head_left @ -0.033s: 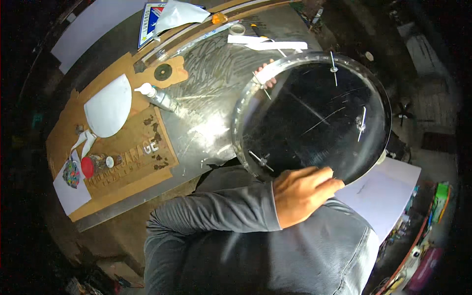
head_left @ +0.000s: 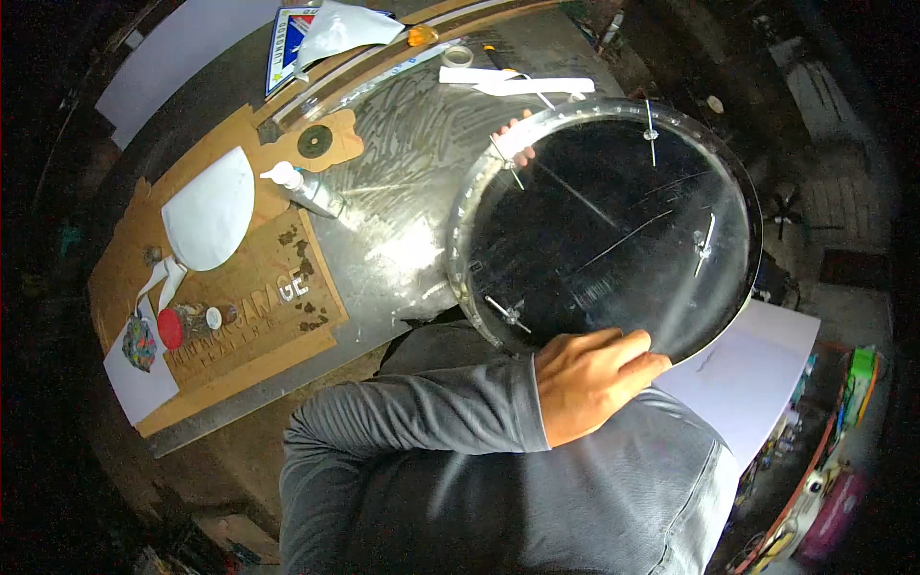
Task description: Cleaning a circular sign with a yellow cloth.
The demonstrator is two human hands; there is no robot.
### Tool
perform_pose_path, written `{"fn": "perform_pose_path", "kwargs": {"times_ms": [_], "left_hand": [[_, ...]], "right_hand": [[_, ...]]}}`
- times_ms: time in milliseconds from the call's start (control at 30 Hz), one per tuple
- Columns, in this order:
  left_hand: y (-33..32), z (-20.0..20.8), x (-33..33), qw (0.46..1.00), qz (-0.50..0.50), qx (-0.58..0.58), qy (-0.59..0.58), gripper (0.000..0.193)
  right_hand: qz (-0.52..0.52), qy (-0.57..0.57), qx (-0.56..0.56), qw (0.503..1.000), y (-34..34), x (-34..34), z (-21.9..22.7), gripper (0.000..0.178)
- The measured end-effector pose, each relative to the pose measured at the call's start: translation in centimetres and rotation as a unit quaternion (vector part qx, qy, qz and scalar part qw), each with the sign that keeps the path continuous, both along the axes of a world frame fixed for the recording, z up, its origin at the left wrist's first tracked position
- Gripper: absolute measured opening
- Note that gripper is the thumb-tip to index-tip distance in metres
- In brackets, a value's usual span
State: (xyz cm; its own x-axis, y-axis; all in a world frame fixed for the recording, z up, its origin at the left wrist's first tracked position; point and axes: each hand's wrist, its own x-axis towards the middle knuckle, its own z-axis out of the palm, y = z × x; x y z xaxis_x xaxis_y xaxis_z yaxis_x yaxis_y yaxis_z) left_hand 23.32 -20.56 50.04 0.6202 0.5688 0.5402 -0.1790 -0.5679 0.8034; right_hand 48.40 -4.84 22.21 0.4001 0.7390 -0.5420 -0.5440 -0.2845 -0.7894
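Knuckles up, the left hand (head_left: 594,388) curls at the near rim of a wide black disc (head_left: 613,249) in the head view; its fingertips are hidden, so whether they clasp the rim cannot be told. Fingers of what appears to be the right hand (head_left: 524,153) show at the disc's far left rim, the rest out of sight and the grip unclear. The disc lies in front of the person, overlapping the right end of a scuffed metal tabletop (head_left: 393,182) and reaching past its edge. Four thin metal rods (head_left: 706,240) stand around its scratched inner face. White strips (head_left: 537,86) and a tape roll (head_left: 457,57) lie just beyond. To the left, near a white-nozzled bottle (head_left: 321,196), brown cardboard (head_left: 273,254) bears a rounded white sheet (head_left: 211,211) and a red-lidded jar (head_left: 171,329).
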Motion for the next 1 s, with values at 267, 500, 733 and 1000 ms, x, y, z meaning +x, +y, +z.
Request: {"fn": "perform_pose_path", "kwargs": {"times_ms": [267,500,733,1000], "left_hand": [[-4.0,1.0,-2.1,0.995,-0.094,0.033,0.02,0.03],[-5.1,1.4,-3.6,0.987,-0.141,0.055,0.047,0.033],[-5.0,1.2,-3.9,0.981,-0.167,0.082,0.046,0.031],[-5.3,1.5,-4.0,0.988,-0.138,0.059,0.039,0.027]], "right_hand": [[-0.109,-0.038,0.038,0.993,-7.4,4.6,3.4,0.063],[-0.215,-0.089,0.067,0.97,-14.9,10.5,8.6,0.063],[-0.259,-0.105,0.088,0.956,-17.0,11.8,10.3,0.064],[-0.232,-0.081,0.081,0.966,-14.1,8.5,8.7,0.064]]}}
